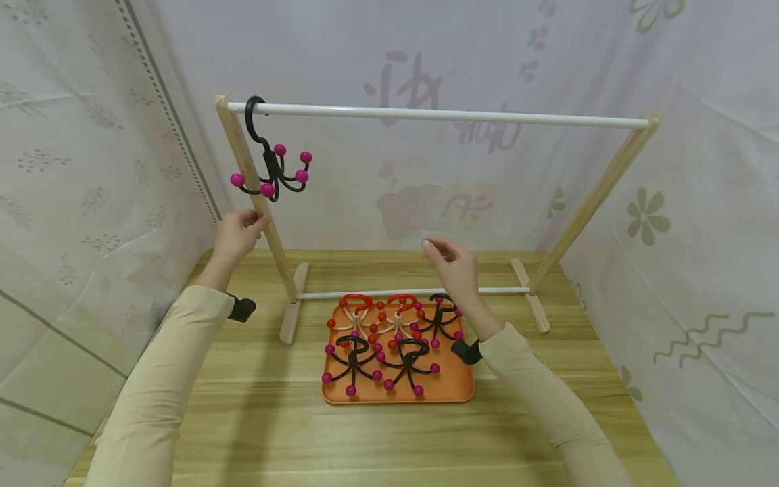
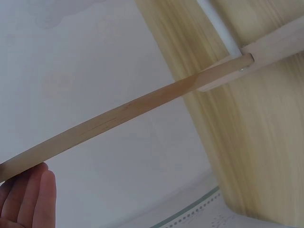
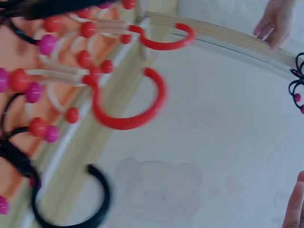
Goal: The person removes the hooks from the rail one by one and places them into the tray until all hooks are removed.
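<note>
My left hand [image 1: 237,237] holds the left wooden post [image 2: 123,111] of a rack, with fingers against one side of it. Just above that hand, a black multi-arm hanger [image 1: 270,169] with magenta ball tips hangs from the left end of the white rail [image 1: 426,113]. Loosely bent and holding nothing, my right hand [image 1: 456,270] is in the air above an orange tray [image 1: 444,389]. On the tray lie several hangers: black ones with magenta balls, such as the front left one [image 1: 353,362], and white ones with red hooks [image 3: 128,123] and red balls.
The rack's right post [image 1: 593,203] leans up from a wooden foot [image 1: 531,297]. A lower white bar [image 1: 322,295] runs behind the tray. Patterned curtains [image 1: 700,169] surround the wood-grain table [image 1: 274,419].
</note>
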A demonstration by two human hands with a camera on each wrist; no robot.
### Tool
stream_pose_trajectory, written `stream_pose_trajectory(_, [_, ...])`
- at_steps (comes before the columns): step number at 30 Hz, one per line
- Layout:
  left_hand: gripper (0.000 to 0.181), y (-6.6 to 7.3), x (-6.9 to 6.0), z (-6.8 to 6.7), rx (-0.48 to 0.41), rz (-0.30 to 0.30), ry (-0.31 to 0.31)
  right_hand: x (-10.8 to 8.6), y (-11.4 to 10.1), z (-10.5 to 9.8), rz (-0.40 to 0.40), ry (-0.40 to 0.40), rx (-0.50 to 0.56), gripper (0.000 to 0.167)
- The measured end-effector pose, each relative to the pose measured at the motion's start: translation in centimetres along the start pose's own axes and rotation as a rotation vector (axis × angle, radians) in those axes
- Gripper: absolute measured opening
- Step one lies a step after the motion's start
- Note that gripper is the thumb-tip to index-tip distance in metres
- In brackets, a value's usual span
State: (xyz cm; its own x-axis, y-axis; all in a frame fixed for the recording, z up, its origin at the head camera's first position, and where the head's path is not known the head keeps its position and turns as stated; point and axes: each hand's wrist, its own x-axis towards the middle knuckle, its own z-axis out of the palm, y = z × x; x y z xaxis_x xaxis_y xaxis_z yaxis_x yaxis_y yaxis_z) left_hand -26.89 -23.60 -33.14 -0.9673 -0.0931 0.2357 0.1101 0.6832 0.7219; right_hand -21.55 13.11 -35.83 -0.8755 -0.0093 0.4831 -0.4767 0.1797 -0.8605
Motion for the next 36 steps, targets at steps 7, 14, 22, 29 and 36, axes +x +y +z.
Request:
stream_pose_trajectory(7, [0.040, 0.0, 0.0, -0.1, 0.003, 0.000, 0.001, 3.2, -0.2, 2.0, -0.021, -0.031, -0.026, 0.030])
stream_pose_trajectory(14, [0.040, 0.0, -0.1, -0.1, -0.006, -0.010, -0.002, 5.7, -2.2, 3.6, 0.019, -0.062, -0.062, 0.028])
stream_pose_trajectory(22, [0.041, 0.1, -0.1, -0.1, -0.011, -0.019, -0.012, 8.5, -4.2, 4.8, 0.022, -0.084, -0.073, 0.024])
stream_pose_trajectory(29, [0.040, 0.0, 0.0, 0.0, -0.002, 0.001, -0.004, 10.4, -6.0, 6.0, 0.017, -0.080, -0.066, 0.023])
stream_pose_trajectory(36, [0.040, 0.0, -0.1, 0.0, -0.010, -0.004, -0.005, 11.5, -7.6, 8.2, 0.053, -0.092, -0.015, 0.022])
